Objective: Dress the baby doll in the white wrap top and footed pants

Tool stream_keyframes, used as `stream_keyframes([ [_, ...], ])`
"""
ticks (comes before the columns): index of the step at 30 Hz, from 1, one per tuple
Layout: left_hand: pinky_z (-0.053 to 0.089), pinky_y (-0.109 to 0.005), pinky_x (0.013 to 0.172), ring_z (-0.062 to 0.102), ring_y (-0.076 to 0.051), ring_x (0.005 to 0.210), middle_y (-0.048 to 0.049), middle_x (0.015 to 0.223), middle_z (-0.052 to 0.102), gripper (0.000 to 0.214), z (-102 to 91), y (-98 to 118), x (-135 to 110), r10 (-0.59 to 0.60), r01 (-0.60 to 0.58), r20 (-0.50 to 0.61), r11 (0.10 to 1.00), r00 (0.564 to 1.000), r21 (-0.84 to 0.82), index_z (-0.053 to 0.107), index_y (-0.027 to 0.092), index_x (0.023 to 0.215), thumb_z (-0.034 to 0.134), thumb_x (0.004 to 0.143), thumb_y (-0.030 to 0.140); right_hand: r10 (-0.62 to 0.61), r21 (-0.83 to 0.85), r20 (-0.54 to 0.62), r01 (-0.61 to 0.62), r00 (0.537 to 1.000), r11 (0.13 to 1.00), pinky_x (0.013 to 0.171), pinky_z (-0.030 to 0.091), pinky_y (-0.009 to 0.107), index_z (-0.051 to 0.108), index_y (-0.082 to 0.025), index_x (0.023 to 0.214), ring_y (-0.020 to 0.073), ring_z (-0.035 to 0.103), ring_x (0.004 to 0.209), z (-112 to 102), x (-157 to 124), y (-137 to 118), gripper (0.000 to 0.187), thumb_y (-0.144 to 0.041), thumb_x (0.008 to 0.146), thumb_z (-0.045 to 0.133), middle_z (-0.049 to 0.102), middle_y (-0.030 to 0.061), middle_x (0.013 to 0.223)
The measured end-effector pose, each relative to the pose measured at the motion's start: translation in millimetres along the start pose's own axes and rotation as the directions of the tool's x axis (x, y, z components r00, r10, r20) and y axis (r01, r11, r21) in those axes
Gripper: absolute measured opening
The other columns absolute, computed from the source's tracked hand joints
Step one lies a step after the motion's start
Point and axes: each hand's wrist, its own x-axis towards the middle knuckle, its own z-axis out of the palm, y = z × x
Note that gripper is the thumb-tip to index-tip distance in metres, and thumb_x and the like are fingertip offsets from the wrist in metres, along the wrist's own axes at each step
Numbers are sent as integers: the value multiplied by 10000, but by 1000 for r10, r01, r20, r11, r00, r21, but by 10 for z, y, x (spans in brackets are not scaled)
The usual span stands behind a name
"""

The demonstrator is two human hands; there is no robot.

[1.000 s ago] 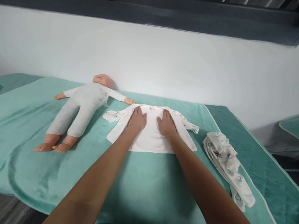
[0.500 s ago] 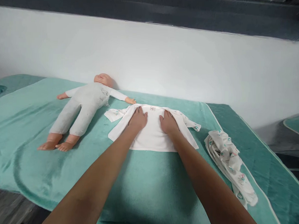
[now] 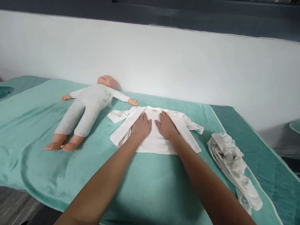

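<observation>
Shirt point(image 3: 154, 133) spread out on the green blanket point(image 3: 150, 178), mid-view; collar at 12 o'clock, sleeves toward 10 and 2. Left hand point(image 3: 141, 126) palm down on the cloth, fingers extended toward 12, no grip seen. Right hand point(image 3: 167, 125) flat just beside it, at 3 from the left, likewise loose. Doll point(image 3: 92, 96) on its back at 10, feet toward 7. Patterned bundle of clothing point(image 3: 228, 154) at 4, apart from the shirt.
</observation>
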Motion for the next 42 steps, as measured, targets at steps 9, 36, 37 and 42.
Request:
stream_keyframes([
  [9, 250, -446, 1262, 286, -317, 1550, -230, 1642, 325, 656, -67, 62, -271, 11, -11, 0, 998, 1000, 60, 386, 11, 1548, 241, 1050, 414, 245, -31, 10, -244, 969, 969, 1253, 207, 475, 312, 61, 1552, 362, 245, 1551, -12, 19, -290, 705, -427, 1044, 297, 257, 295, 1644],
  [36, 345, -502, 1226, 360, -291, 1518, -69, 1627, 405, 538, -326, -233, -1524, 329, -320, -84, 942, 941, 100, 471, 179, 1524, 323, 1065, 417, -56, -151, -145, 34, 988, 988, 1178, 361, 551, 435, -76, 1530, 357, 352, 1512, -148, -1470, -233, 604, -438, 1055, 340, 392, 211, 1611],
  [37, 352, -505, 1219, 361, -298, 1517, -73, 1629, 404, 532, -326, -234, -1542, 329, -320, -91, 942, 940, 98, 474, 180, 1521, 340, 1061, 411, -44, -150, -159, 20, 986, 989, 1175, 361, 563, 428, -87, 1536, 361, 349, 1513, -143, -1530, -229, 605, -443, 1054, 346, 387, 207, 1615],
  [42, 374, -513, 1191, 443, -308, 1454, -140, 1558, 499, 463, -341, -295, -1619, 261, -259, -166, 965, 951, 34, 544, 148, 1428, 404, 1043, 365, -25, -143, -172, 0, 985, 990, 1199, 338, 560, 377, -98, 1564, 338, 313, 1534, -155, -1817, -198, 628, -462, 1051, 370, 354, 195, 1637],
])
